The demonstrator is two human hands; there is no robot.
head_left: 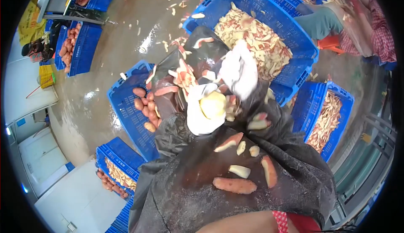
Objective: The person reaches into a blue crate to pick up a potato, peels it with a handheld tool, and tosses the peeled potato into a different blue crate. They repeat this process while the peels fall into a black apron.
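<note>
My left hand (201, 121), in a white glove, is wrapped around a peeled, pale yellow potato (213, 105) above my lap. My right hand (240, 71), also white-gloved, is just beyond it and to the right. Its fingers look closed, but motion blur and glare hide what they hold. A smeared bit of peel (231, 106) shows below the right hand. Thick red-skinned peelings (183, 76) lie heaped on the black plastic apron (181, 191) over my knees. More pieces, including a long red strip (235, 185), rest on the apron nearer my body.
Ahead, a blue crate (305, 60) holds peelings. At left, another blue crate (130, 106) contains red potatoes (147, 106). A further crate of peelings (326, 119) stands at right. Another person (328, 22) sits at upper right. Scraps litter the wet floor (139, 35).
</note>
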